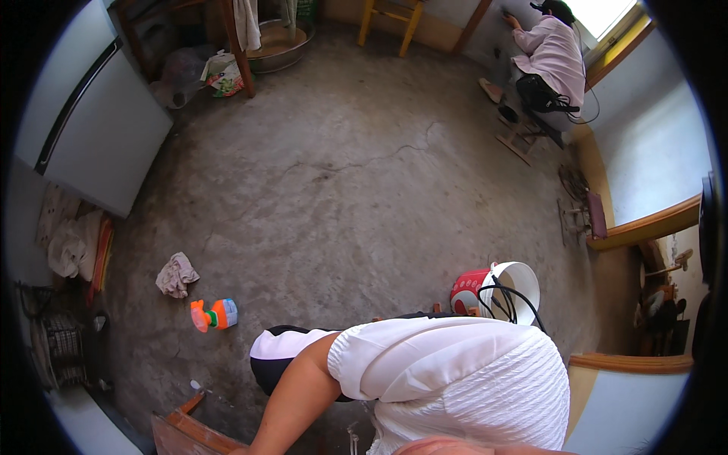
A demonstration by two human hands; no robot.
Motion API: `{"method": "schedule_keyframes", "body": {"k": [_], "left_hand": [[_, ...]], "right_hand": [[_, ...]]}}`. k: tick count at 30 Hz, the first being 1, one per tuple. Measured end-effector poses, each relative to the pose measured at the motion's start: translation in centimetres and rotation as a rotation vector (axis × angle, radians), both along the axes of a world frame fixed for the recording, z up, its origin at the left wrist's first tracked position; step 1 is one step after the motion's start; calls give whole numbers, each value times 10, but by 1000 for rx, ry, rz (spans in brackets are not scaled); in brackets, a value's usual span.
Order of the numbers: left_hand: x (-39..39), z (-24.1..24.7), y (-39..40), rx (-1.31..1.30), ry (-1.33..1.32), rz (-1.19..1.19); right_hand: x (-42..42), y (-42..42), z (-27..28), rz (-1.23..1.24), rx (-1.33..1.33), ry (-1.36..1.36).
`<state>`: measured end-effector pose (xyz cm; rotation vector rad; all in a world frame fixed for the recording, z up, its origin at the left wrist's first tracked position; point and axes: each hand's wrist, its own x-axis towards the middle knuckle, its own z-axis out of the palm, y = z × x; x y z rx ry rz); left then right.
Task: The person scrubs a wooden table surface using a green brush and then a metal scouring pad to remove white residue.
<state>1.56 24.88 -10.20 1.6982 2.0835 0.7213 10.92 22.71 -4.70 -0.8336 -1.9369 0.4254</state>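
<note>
Both my hands are out of view. One bare arm of mine [301, 392] reaches from a white sleeve down to the bottom edge, where it is cut off beside a piece of wooden furniture [193, 426]. A strip of skin at the bottom middle is too cropped to tell. On the concrete floor [318, 227] before me lies an orange spray bottle [224, 314] with a green collar, on its side. A crumpled pale cloth [177, 275] rests just above it in the picture. Right of centre, a red and white bucket [516, 284] holds black cable.
A person in a pink shirt [551, 54] sits low by the wall at the upper right. A refrigerator [105, 125] stands at the left. A metal basin [284, 57], plastic bags [182, 74] and a yellow wooden stool [392, 14] are along the far side. A doorway opens at the right.
</note>
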Motion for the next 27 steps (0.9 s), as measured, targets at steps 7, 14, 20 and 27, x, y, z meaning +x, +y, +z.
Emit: {"method": "schedule_keyframes", "body": {"k": [7, 14, 20, 27], "left_hand": [[-4, 1, -18, 19, -120, -5], [-97, 27, -81, 152, -371, 118], [-50, 86, -134, 60, -352, 344], [-125, 66, -164, 176, 46, 50]], "right_hand": [[-11, 16, -15, -61, 17, -265], [80, -64, 89, 93, -648, 285], [99, -73, 93, 144, -721, 166], [75, -86, 103, 382, -778, -16]]}}
